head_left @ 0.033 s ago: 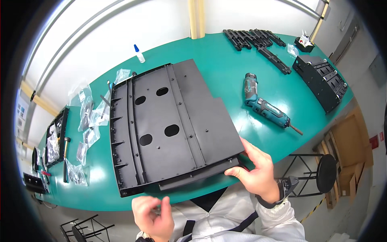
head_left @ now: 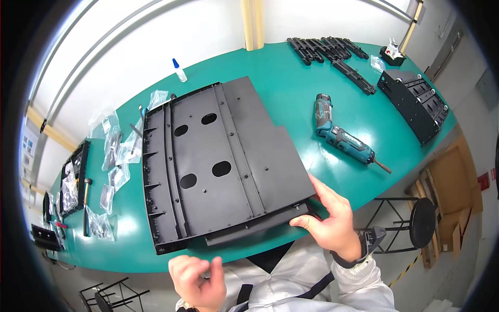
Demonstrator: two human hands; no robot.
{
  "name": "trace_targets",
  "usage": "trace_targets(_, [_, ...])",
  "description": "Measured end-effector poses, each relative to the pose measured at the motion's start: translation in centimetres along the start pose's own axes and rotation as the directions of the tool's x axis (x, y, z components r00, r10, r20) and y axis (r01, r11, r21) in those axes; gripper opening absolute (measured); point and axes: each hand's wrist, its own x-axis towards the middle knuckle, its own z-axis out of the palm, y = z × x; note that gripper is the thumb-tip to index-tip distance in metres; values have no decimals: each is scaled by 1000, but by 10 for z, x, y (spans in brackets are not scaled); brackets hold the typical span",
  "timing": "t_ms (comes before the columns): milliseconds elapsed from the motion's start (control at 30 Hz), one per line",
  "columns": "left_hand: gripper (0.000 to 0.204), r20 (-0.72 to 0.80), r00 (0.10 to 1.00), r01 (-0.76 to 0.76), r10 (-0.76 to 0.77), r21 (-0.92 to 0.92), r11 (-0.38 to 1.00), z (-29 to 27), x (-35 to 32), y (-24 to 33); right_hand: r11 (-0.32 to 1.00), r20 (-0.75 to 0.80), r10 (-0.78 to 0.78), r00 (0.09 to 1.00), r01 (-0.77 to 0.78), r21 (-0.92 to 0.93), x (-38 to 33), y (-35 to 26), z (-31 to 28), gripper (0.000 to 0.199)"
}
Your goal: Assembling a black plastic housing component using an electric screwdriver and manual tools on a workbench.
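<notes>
A large black panel with ribs, several oval holes and a folded front flange lies on the green table. My right hand grips its near right corner, thumb below the edge and fingers along the right side. My left hand is held in front of the table edge, apart from the panel. Its fingers are curled in toward the thumb; anything small inside them is hidden. A teal and black cordless screwdriver with a long bit rests to the right of the panel.
Black slide rails are grouped at the back right, near a black bracket assembly. A white bottle with a blue cap stands behind the panel. Clear plastic bags and a hammer lie left. A stool stands right.
My left hand has shifted very slightly. My right hand and the panel stay as they were.
</notes>
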Motion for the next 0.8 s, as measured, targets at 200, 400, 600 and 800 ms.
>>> trace_targets(200, [80, 299, 925, -320, 236, 278, 906, 8, 61, 25, 963, 95, -231, 968, 242, -116, 17, 4, -11, 98])
trace_targets(400, [87, 423, 901, -288, 102, 402, 869, 22, 75, 24, 954, 181, -266, 947, 285, -89, 27, 9, -14, 93])
trace_targets(600, [80, 408, 904, -312, 129, 422, 851, 24, 75, 24, 945, 105, -317, 943, 323, -44, 25, 14, -7, 93])
trace_targets(800, [77, 374, 912, -325, 167, 412, 851, 26, 75, 21, 944, 93, -315, 945, 322, -77, 19, 16, -5, 92])
